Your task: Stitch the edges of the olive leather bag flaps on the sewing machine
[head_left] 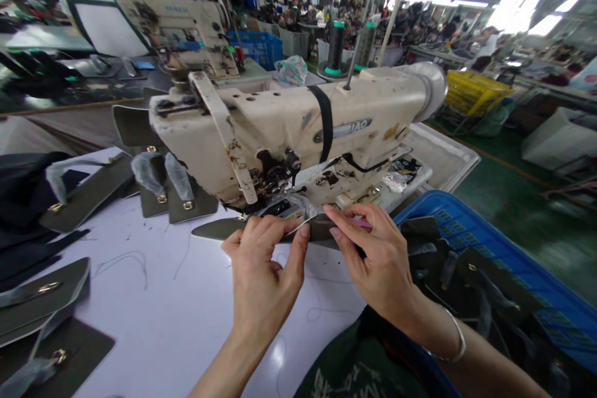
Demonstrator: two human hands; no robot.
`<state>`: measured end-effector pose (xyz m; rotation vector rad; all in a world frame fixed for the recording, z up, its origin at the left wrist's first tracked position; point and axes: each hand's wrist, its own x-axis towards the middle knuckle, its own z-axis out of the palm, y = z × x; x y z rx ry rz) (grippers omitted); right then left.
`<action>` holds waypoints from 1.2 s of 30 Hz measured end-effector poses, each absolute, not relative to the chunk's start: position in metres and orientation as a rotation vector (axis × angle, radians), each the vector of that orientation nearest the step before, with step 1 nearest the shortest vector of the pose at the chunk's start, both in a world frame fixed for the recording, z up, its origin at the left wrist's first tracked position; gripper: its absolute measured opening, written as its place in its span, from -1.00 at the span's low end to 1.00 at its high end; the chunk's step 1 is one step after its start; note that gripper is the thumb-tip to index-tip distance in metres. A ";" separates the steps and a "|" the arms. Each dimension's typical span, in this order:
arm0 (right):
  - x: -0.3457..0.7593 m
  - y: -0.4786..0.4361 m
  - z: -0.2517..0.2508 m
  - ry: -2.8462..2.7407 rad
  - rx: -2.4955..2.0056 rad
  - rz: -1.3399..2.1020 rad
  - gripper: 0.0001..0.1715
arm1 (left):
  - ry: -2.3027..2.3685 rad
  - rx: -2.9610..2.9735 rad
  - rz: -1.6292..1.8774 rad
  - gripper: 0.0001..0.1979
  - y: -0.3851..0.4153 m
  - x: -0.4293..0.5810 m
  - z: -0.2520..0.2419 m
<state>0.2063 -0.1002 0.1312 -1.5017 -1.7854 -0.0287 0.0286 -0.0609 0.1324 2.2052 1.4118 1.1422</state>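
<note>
The factory floor stretches away behind a cream industrial sewing machine (pixel 289 118), which fills the middle of the frame, its arm running toward the upper right. Below it lies a white work table (pixel 163 305), with open surface at lower centre, below and left of your hands. A blue plastic crate (pixel 489 249) sits at lower right, just beside the table's right edge, heaped with dark pieces; your right forearm crosses above its near corner. Along the left edge of the frame, olive flaps with gold buckles (pixel 88 193) lie well apart from your hands. A dark olive flap (pixel 219 230) lies under the machine's needle area, its pointed end reaching left. Your left hand (pixel 265 273) grips it between thumb and fingers. Your right hand (pixel 373 255) pinches it just beside, near a clear plastic film (pixel 289 205). A silver bangle (pixel 454 339) circles your right wrist.
</note>
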 end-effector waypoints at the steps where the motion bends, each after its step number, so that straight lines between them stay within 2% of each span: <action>1: 0.206 -0.100 0.131 -1.786 -1.507 -0.039 -0.54 | 1.416 2.205 1.141 -0.87 -0.061 0.029 0.132; 36: 0.201 -0.092 0.115 -1.667 -1.293 -0.074 -0.52 | 1.437 2.167 1.254 -0.86 -0.059 0.032 0.128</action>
